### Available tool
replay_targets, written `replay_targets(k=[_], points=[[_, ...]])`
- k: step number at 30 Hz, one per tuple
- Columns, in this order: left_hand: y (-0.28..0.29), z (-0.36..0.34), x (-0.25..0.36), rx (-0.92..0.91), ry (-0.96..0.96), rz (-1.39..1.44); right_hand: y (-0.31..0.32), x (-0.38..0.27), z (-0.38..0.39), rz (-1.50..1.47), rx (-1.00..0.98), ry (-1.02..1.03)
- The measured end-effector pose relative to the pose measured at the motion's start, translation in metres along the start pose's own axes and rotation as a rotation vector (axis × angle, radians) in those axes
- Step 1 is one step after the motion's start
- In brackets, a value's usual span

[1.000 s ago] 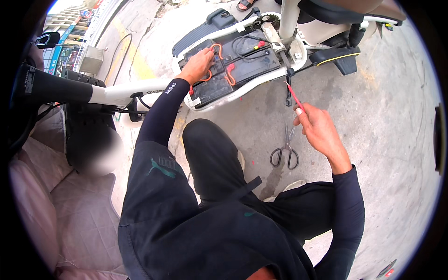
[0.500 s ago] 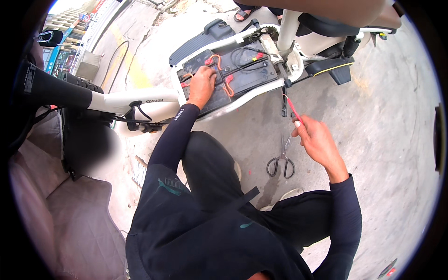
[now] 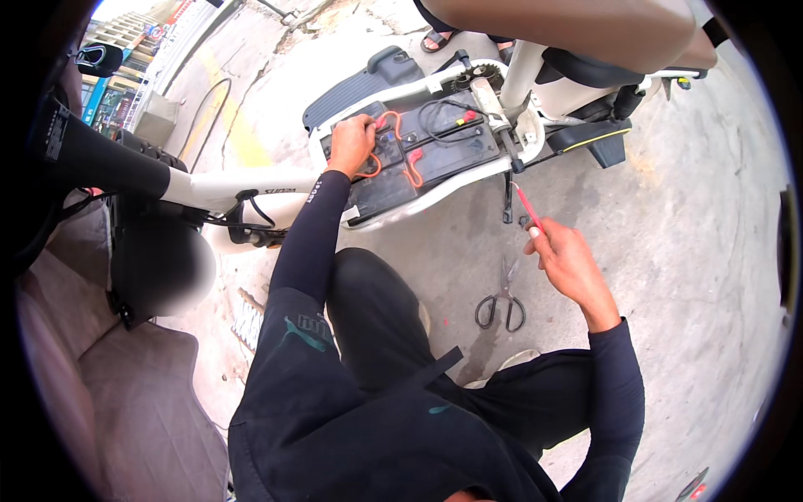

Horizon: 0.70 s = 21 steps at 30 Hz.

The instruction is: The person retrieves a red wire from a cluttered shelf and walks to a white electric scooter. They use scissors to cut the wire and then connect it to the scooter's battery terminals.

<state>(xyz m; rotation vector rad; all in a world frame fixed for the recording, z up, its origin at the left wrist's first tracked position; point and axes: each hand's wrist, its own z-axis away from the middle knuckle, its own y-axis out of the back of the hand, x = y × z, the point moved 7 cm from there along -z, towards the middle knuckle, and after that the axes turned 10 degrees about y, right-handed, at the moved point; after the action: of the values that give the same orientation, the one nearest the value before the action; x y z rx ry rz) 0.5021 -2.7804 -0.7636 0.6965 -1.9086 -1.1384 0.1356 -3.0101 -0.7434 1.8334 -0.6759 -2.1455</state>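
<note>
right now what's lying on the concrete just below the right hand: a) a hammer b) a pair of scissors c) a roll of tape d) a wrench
b: a pair of black-handled scissors lies on the concrete floor just below the right hand, which holds a thin red tool; nothing like the other options shows there.

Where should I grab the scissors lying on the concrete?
Take the scissors by the two black finger loops, the end nearest you, coming straight down from above. They lie flat and closed, blades pointing away toward the scooter, so the loops give the safest purchase.
</note>
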Motion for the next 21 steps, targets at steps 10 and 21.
replay_targets(k=[10, 21], points=[[-0.031, -0.024, -0.008, -0.152, -0.153, -0.191, -0.001, 0.005, 0.009, 0.121, -0.014, 0.09], [-0.03, -0.049, 0.014, -0.276, -0.201, -0.28, -0.012, 0.032, -0.005, 0.156, 0.165, 0.156]])
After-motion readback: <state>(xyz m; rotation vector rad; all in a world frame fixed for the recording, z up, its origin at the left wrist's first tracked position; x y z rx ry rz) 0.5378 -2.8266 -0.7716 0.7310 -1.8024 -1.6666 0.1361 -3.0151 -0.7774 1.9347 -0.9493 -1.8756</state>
